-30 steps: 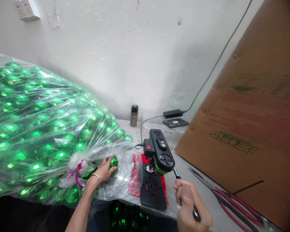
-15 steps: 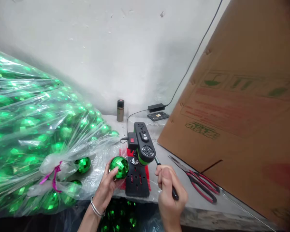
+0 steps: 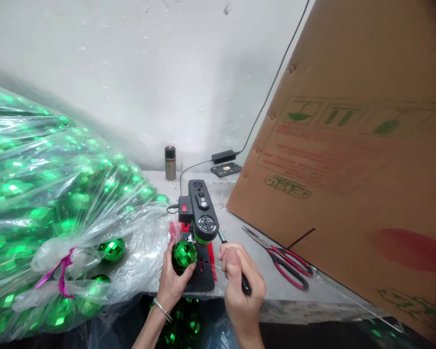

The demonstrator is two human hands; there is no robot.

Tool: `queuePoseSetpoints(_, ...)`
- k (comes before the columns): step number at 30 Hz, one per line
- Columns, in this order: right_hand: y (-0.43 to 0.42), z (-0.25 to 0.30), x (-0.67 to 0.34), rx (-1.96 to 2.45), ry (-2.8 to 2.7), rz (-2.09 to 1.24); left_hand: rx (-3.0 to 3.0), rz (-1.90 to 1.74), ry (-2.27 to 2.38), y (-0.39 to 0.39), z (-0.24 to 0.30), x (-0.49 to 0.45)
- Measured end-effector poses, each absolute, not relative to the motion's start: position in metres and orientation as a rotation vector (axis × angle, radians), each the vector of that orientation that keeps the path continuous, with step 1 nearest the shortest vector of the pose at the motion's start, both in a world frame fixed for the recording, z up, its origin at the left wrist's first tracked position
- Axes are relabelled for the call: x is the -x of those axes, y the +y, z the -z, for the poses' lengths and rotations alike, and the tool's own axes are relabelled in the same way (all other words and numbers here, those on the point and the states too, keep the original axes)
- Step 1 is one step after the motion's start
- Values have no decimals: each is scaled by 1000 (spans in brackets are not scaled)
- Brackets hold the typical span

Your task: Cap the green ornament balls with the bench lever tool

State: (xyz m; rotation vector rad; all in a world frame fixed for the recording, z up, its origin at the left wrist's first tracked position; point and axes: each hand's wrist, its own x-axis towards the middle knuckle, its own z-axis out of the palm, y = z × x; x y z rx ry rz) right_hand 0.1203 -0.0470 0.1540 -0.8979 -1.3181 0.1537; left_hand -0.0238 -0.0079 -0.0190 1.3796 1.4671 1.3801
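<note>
My left hand (image 3: 172, 276) is wrapped round a shiny green faceted ball ornament (image 3: 185, 255). The ball is over the black base plate (image 3: 203, 278) of a small black machine (image 3: 203, 208), just by the underside of its head; whether they touch is hidden. The machine has round vents on top and a red switch (image 3: 184, 208) on its side. My right hand (image 3: 241, 281) is closed round the black handle (image 3: 246, 285) of a metal rod that runs up to the machine's head. Red material (image 3: 211, 261) lies under the base plate.
A clear bag (image 3: 58, 194) full of green balls, tied with pink ribbon, fills the left. Red-handled scissors (image 3: 283, 261) lie on the right beside a large cardboard box (image 3: 341, 169). A spray can (image 3: 170, 163), phone (image 3: 225, 169) and power adapter (image 3: 224, 156) are by the wall.
My left hand has brought the ball rightward over the base plate, nearer the machine's head, and turned it. My right hand keeps its hold on the handle. The view has shifted slightly.
</note>
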Motion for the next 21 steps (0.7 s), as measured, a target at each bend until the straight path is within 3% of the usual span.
queuePoseSetpoints(12, -49, -152, -121, 898, -1343, -151, -1840, -1513, 1448, -1, 39, 15)
queuePoseSetpoints(21, -48, -152, -120, 899, -1338, -163, -1448, -1408, 1421, -12, 34, 53)
